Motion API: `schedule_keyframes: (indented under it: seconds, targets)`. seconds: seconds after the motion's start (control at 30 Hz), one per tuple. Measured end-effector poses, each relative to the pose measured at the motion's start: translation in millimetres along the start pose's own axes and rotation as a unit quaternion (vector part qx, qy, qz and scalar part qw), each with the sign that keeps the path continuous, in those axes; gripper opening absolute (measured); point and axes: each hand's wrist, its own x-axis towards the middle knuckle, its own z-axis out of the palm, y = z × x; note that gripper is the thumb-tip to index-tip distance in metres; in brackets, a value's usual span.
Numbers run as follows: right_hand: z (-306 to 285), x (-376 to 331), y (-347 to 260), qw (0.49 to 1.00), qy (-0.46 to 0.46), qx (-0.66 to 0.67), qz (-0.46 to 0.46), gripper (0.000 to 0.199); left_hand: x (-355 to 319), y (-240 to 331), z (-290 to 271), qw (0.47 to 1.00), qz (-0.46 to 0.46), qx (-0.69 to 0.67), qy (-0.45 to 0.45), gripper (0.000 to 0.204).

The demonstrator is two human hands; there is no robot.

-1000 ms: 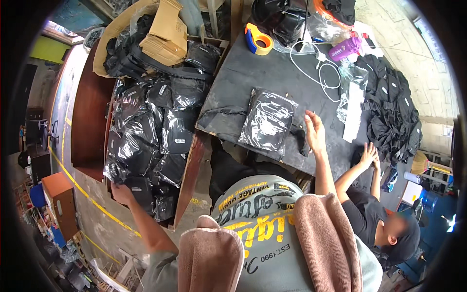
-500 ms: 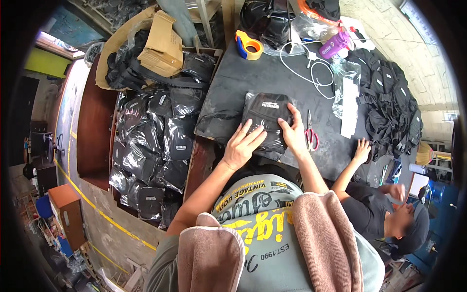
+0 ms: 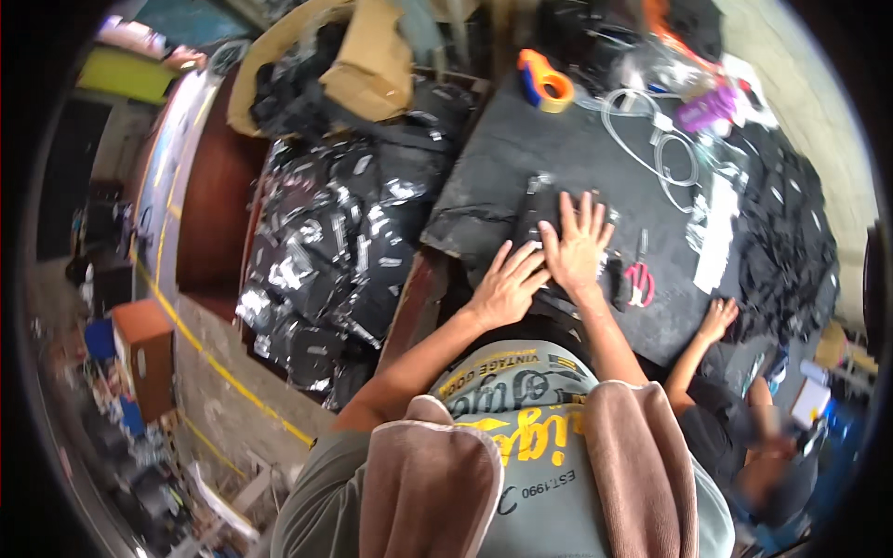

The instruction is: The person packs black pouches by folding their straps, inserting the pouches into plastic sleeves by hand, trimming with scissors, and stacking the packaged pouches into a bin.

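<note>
A black plastic-wrapped package [image 3: 544,209] lies flat on the dark table [image 3: 521,149] in front of me. My right hand [image 3: 579,244] presses on it with fingers spread. Beside it, my left hand [image 3: 507,284] rests flat on the package's near left edge, fingers apart. Neither hand grips anything. Red-handled scissors [image 3: 638,276] lie just right of my right hand.
A heap of shiny black packages [image 3: 326,251] fills a bin to my left, with brown cardboard [image 3: 372,60] above. An orange tape dispenser [image 3: 544,84], white cable [image 3: 651,139] and black garments [image 3: 791,232] lie on the table. Another person's hand [image 3: 716,319] rests at the table's right edge.
My left hand came up from the package heap onto the table. Both hands now press the black package flat, closer together than half a second ago.
</note>
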Motion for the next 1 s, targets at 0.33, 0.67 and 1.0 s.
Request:
schedule_keyframes:
  seconds: [0.33,0.67,1.0]
  targets:
    - [40,7,2,0.999,0.002,-0.051,-0.003,0.080,-169,-160,-122,0.829,-0.385,0.198,0.353,0.032]
    - [50,22,-9,0.992,-0.026,-0.122,0.006,0.082,-339,-279,-180,0.412,-0.874,0.103,0.236,0.103]
    - [43,10,0,0.992,-0.037,-0.115,0.026,0.082,-368,-303,-163,0.395,-0.848,-0.044,0.352,0.111]
